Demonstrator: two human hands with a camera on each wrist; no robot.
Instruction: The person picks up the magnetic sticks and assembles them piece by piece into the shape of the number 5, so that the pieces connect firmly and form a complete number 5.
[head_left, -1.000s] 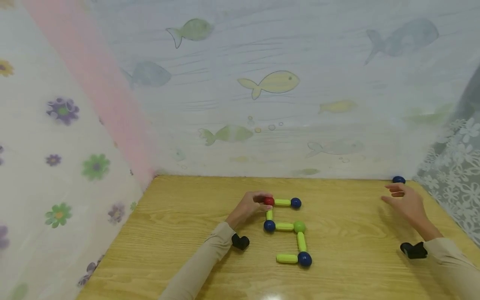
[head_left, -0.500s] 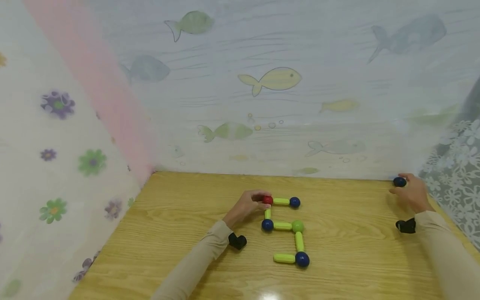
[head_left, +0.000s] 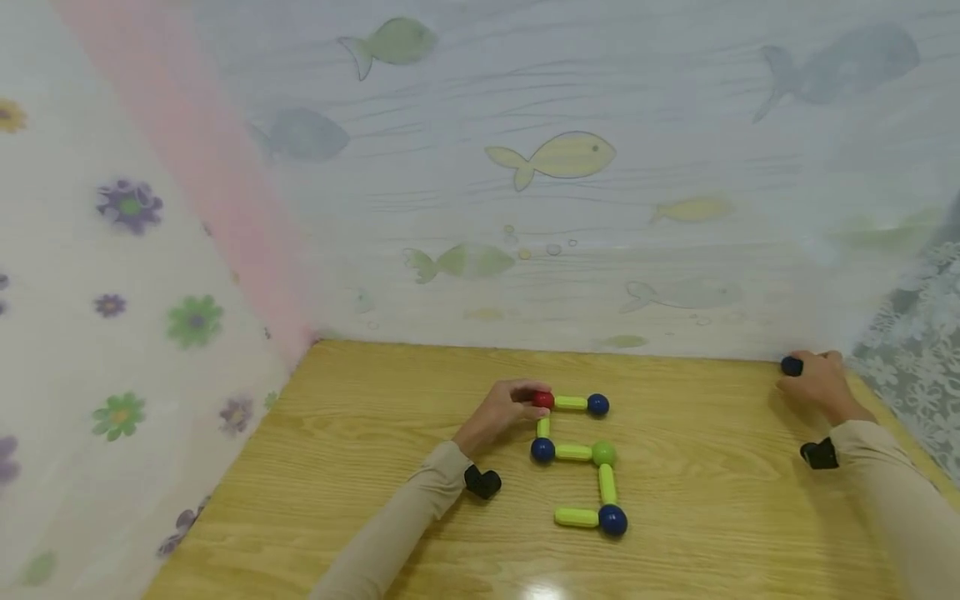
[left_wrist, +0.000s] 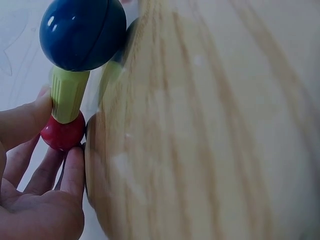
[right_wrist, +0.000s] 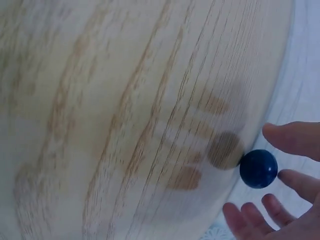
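My left hand (head_left: 504, 415) grips the red ball (head_left: 543, 401) at the upper left corner of a chain of magnetic building balls and sticks. In the left wrist view, a ribbed yellow-green stick (left_wrist: 69, 95) joins that red ball to a blue ball (left_wrist: 82, 34). The chain zigzags across the table, with a green ball (head_left: 603, 453) at one bend and a stick (head_left: 577, 517) at its near end. At the far right, my right hand (head_left: 821, 387) is at a loose blue ball (right_wrist: 258, 169). One fingertip is right against it, and the thumb stands apart.
The wooden table (head_left: 360, 400) meets a wall covering (head_left: 555, 75) printed with fish along its far edge. A flowered covering (head_left: 195, 400) borders the left side. White lace (head_left: 926, 325) hangs at the right, close to my right hand.
My right hand has reached to the far right corner, and the loose blue ball has shifted slightly left. My left hand keeps its grip on the red ball, and the chain has kept its shape.
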